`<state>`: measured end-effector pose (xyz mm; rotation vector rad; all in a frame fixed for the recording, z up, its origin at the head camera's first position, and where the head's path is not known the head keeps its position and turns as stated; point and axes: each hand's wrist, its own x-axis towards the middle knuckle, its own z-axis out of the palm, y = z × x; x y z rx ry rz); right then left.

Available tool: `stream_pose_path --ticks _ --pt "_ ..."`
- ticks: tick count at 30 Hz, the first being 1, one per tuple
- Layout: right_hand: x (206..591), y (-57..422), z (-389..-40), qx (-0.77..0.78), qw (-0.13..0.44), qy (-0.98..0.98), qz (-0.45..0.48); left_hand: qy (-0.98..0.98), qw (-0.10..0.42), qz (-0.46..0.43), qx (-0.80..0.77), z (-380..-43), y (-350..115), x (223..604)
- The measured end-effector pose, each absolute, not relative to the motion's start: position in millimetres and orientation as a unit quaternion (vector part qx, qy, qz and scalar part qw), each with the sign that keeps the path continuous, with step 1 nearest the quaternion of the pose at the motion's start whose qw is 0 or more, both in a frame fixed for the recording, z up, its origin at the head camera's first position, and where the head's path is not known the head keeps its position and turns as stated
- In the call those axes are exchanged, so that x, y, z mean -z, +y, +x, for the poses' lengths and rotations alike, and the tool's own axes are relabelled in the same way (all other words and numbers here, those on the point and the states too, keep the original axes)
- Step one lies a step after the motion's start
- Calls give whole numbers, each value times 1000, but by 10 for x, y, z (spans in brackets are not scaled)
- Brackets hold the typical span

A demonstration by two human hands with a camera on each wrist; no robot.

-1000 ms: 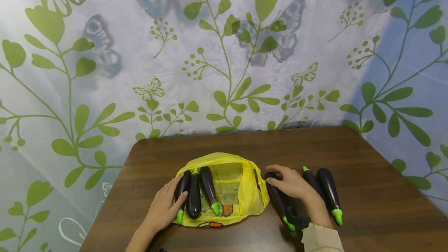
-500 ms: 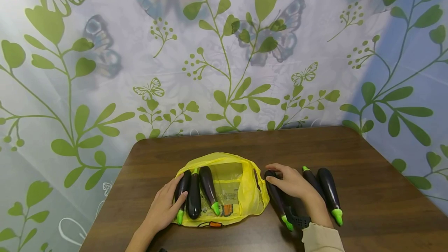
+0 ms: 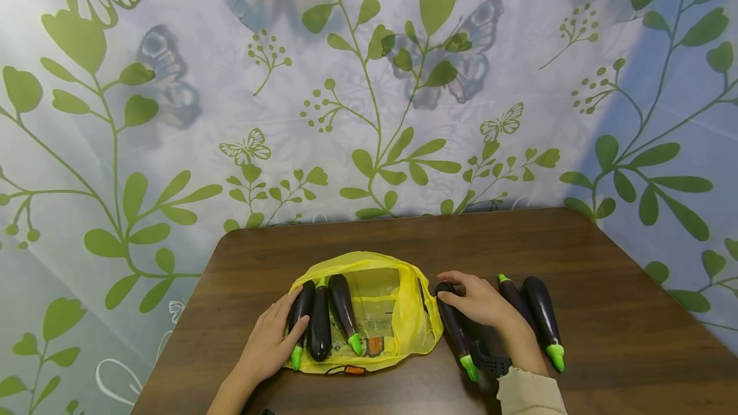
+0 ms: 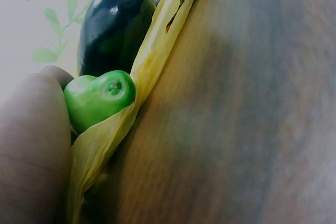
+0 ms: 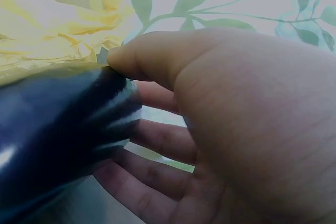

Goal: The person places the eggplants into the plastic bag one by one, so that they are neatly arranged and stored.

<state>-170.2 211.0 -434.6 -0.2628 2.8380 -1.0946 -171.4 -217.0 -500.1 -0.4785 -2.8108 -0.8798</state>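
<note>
The right hand (image 3: pixel 475 300) pinches the far end of an eggplant (image 3: pixel 455 326) just right of the yellow bag (image 3: pixel 410 326), stem toward the person. The left hand (image 3: pixel 268 338), fingers extended, rests on another eggplant (image 3: pixel 302 305) inside.

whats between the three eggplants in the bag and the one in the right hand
The yellow bag itself: a stretch of its printed inside, then its bunched side. The head view shows it.

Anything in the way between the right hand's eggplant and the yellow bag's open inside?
Yes: the bunched side of the yellow bag stands between the eggplant and the inside. Nothing visible comes between eggplant and right hand, which grips it.
</note>
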Motion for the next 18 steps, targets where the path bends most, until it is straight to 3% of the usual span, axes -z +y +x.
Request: stream_pose_path --ticks 18 --pt "4364 2112 -1701 357 47 928 -93 -940 81 -162 290 -1723 -2167 5013"
